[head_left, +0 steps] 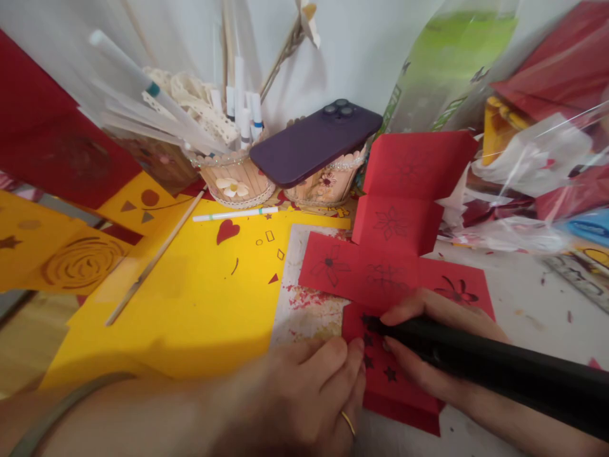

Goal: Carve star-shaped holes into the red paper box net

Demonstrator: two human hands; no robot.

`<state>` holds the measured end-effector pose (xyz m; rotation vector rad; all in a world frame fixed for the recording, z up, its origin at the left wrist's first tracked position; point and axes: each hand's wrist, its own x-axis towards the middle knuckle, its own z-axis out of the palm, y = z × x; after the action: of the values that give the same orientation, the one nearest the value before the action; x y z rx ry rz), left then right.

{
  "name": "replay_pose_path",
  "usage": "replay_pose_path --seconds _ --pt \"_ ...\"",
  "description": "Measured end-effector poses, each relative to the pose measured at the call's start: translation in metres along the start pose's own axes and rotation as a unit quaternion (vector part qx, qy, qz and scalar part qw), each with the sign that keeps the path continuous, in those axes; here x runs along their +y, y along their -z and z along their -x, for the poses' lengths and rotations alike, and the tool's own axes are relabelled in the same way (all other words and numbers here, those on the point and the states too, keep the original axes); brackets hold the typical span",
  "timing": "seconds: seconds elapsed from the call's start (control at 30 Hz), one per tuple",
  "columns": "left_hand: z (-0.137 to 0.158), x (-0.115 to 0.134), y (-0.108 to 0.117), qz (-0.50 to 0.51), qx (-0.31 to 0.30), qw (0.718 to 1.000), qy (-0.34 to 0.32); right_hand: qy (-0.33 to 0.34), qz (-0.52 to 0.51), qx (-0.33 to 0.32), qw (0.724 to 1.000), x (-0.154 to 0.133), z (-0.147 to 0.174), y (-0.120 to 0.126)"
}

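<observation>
The right hand (450,312) has a black tool (495,370) in a firm hold, its fingers closed about the shaft near the tip. The tip meets the red card (354,293) at a dark mark. The left hand (316,381) is just beside the tip, its fingers bunched together over the left edge of the card's lowest panel; whether they pinch that edge or only press on it, I cannot tell.

The card lies opened out in a cross, under the right fingers and stretching away beyond them. Between the two hands' fingers and just nearer than the tip, stars (390,374) show dark and look cut through; the flower (457,292) just beyond the right fingers seems cut too. The flap beyond the left fingers carries a flower mostly in outline, and the three panels running away from the tip bear thin drawn lines, so these look uncut.

Left of the fingers is a yellow sheet (190,285) with small shapes and a red heart (228,231) on it. Well beyond the fingers, a phone (318,143) rests across a basket (304,193). Red specks dot the bench (518,304) near the left fingers.
</observation>
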<state>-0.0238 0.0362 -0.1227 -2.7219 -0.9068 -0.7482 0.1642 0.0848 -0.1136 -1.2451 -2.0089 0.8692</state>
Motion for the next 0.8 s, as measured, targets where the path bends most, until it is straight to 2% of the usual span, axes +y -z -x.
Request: replay_pose_path --seconds 0.17,0.33,0.5,0.7,0.8 --pt "0.0 -0.002 0.001 -0.012 -0.025 1.0 -0.004 0.019 0.009 -0.04 0.999 0.004 0.0 0.003" --pt "0.002 -0.002 0.0 -0.019 -0.012 1.0 -0.018 0.082 0.036 -0.086 0.992 0.01 -0.002 0.006" --pt "0.003 -0.003 0.0 -0.016 -0.018 0.999 -0.025 0.132 0.072 -0.077 0.986 0.012 0.0 0.005" --pt "0.004 -0.007 0.004 -0.027 -0.065 0.996 -0.056 0.156 0.069 -0.071 0.983 0.008 0.005 0.0" --pt "0.004 -0.007 0.003 -0.029 -0.055 0.997 -0.052 0.168 0.07 -0.058 0.982 0.007 0.006 -0.004"
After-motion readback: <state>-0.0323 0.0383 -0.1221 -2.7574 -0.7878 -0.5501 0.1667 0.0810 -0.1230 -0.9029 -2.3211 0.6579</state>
